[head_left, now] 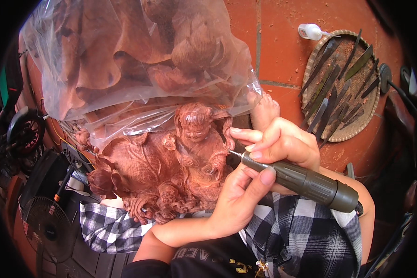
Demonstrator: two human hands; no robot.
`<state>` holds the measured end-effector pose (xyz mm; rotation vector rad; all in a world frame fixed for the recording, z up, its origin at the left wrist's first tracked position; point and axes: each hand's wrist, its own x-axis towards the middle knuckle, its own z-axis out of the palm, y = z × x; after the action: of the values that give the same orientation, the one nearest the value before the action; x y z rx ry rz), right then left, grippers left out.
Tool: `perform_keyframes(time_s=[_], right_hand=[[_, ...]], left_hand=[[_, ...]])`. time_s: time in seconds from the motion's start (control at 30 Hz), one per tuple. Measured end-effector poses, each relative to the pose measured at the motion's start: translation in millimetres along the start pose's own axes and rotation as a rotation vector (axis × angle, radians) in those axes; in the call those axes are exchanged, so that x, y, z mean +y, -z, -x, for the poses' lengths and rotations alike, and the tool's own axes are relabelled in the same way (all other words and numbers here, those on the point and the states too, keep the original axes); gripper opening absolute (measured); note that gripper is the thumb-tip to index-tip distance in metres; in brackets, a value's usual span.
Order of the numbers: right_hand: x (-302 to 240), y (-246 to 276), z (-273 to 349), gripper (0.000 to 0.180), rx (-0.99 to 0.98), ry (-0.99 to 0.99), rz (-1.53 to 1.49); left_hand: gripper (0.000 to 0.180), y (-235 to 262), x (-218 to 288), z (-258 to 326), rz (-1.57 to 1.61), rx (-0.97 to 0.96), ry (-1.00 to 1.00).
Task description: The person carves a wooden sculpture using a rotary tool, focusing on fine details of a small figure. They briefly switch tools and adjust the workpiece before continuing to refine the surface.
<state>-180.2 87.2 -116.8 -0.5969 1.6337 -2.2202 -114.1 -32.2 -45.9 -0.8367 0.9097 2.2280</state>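
Plastic sheet (234,65), upper left, blurs the wood (102,51) underneath. Carving (190,160) sits mid-frame. Your right hand (289,141) curls around the drill (310,184), center-right, thumb hidden; your left hand (238,199) pinches it. Bit (235,153) tip hard to make out near the carving.

The carving (197,160) was this really nice reddish brown, and the power tool (310,185) was a dull dark olive. Floor tiles (280,55) were full-on orange-red, the bottle (311,32) mostly white, the basket (352,133) straw tan, and the cloth (301,224) had black-and-white checks with some grey.
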Motion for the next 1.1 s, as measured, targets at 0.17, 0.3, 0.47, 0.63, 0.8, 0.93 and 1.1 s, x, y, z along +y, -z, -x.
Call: perform_keyframes(time_s=[0.17,0.3,0.47,0.63,0.8,0.93,1.1], right_hand=[[2.7,0.7,-0.6,0.022,0.018,-0.005,0.025],[5.4,-0.1,-2.3,0.023,0.041,0.001,0.028],[3.8,0.7,-2.6,0.024,0.038,0.004,0.025],[-0.8,0.7,0.4,0.023,0.027,-0.027,0.041],[-1.6,-0.9,0.3,0.022,0.007,-0.018,0.0],[-1.2,-0.3,-2.7,0.021,-0.035,0.0,0.026],[0.9,-2.4,-5.4,0.021,-0.048,0.022,0.047]], left_hand=[[0.073,-2.8,3.7,-3.0,0.019,0.034,0.028],[0.074,-3.2,2.9,-7.5,0.039,0.079,0.032],[0.074,-3.1,5.1,-7.7,0.02,0.047,0.016],[0.071,-1.3,1.0,-3.3,0.027,0.015,0.023],[0.071,-0.2,0.2,0.6,0.024,0.011,0.01],[0.072,-1.5,1.3,2.1,0.012,0.034,-0.009],[0.073,2.0,2.8,4.0,0.03,0.025,-0.003]])
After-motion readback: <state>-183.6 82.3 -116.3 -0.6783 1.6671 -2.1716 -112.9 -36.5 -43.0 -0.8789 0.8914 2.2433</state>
